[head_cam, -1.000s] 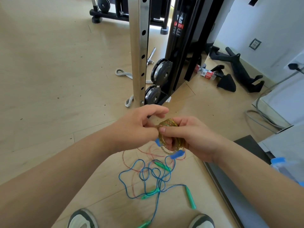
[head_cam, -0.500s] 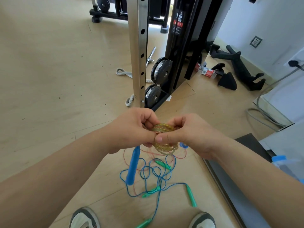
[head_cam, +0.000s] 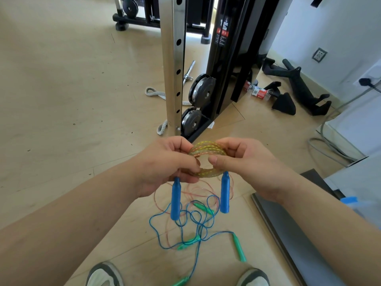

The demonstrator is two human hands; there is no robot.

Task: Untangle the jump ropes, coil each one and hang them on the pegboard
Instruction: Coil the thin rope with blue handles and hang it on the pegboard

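A yellow jump rope (head_cam: 207, 150) is wound into a small tight coil, held between both hands at chest height. My left hand (head_cam: 167, 164) pinches its left side and my right hand (head_cam: 245, 162) grips its right side. Its two blue handles (head_cam: 175, 198) hang down side by side below the coil. On the floor below lie a tangled blue rope with green handles (head_cam: 193, 223) and a thin pink rope (head_cam: 198, 190), looped through each other. No pegboard is in view.
A steel upright with holes (head_cam: 172, 65) and a black weight machine with plates (head_cam: 203, 91) stand just ahead. Black attachments (head_cam: 299, 87) lie at the right wall, grey cable (head_cam: 327, 145) further right. A dark mat edge (head_cam: 288, 230) and my shoes (head_cam: 105, 275) are near.
The second blue handle has dropped free, so both handles now hang straight below the coil. My hands have spread slightly apart, and the coil is turned more open toward me.
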